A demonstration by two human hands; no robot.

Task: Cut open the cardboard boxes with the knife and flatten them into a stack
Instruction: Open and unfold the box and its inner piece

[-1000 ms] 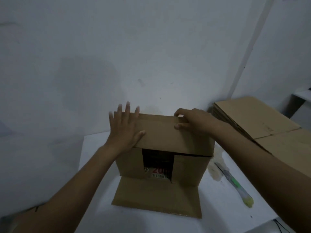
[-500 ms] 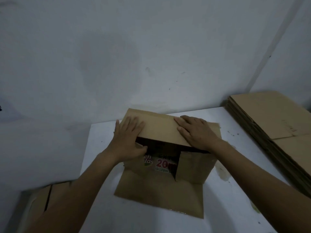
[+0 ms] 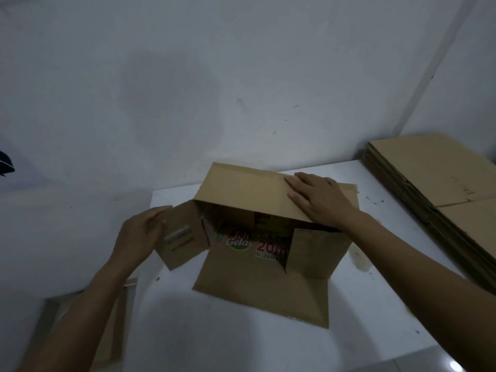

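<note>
A brown cardboard box (image 3: pixel 263 285) lies on the white table (image 3: pixel 214 339), partly collapsed, with its near flap spread flat toward me. Printed red and green lettering shows inside the opening. My right hand (image 3: pixel 319 200) presses flat on the box's upper panel, fingers straight. My left hand (image 3: pixel 137 237) holds the left side flap (image 3: pixel 179 237), which is swung outward past the table's left edge. A stack of flattened boxes (image 3: pixel 434 183) lies at the right. No knife is in view.
A white wall rises directly behind the table. Another cardboard piece (image 3: pixel 107 326) stands on the floor at lower left, beside the table's edge. A yellowish stain (image 3: pixel 359 260) marks the tabletop right of the box.
My left hand left the top panel and pulled the left side flap outward. The box has sunk lower. The view shifted left, so the knife on the right is out of sight.
</note>
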